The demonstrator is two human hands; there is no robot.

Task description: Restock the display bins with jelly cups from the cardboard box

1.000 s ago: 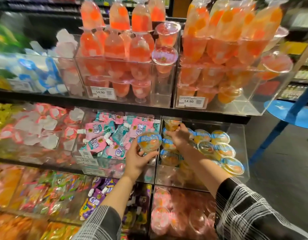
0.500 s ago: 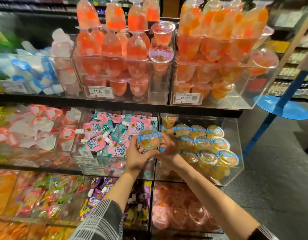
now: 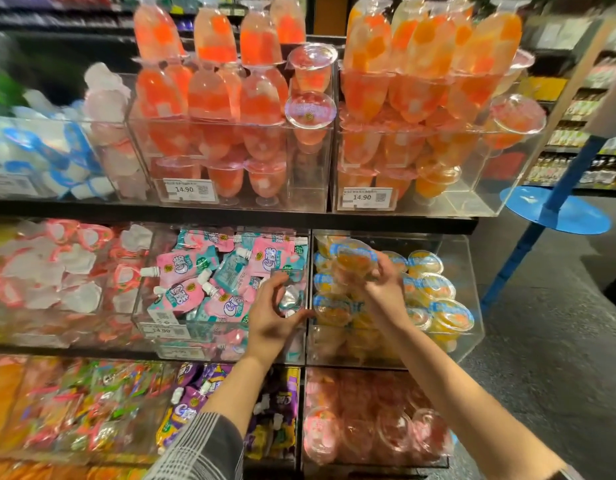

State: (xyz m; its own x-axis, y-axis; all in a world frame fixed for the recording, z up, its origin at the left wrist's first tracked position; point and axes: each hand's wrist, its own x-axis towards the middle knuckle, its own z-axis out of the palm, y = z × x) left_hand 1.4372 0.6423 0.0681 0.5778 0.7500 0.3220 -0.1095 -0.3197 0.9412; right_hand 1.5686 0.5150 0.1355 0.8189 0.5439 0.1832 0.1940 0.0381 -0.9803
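My right hand (image 3: 382, 289) grips an orange jelly cup with a blue-rimmed lid (image 3: 353, 258) and holds it over the clear display bin (image 3: 469, 327) on the middle shelf, right side. That bin holds several more orange jelly cups (image 3: 438, 306) lying in rows. My left hand (image 3: 272, 317) hovers in front of the neighbouring pouch bin with fingers loosely curved and nothing in it. The cardboard box is out of view.
Pink and teal drink pouches (image 3: 209, 282) fill the bin to the left. Tall stemmed jelly cups (image 3: 230, 98) crowd the top-shelf bins above price tags (image 3: 185, 190). Pink jelly cups (image 3: 368, 434) sit in the lowest bin. A blue stand (image 3: 555, 209) occupies the aisle at right.
The orange jelly cup passed from my left hand to my right hand, which carried it right, over the bin. My left hand let go and now holds nothing.
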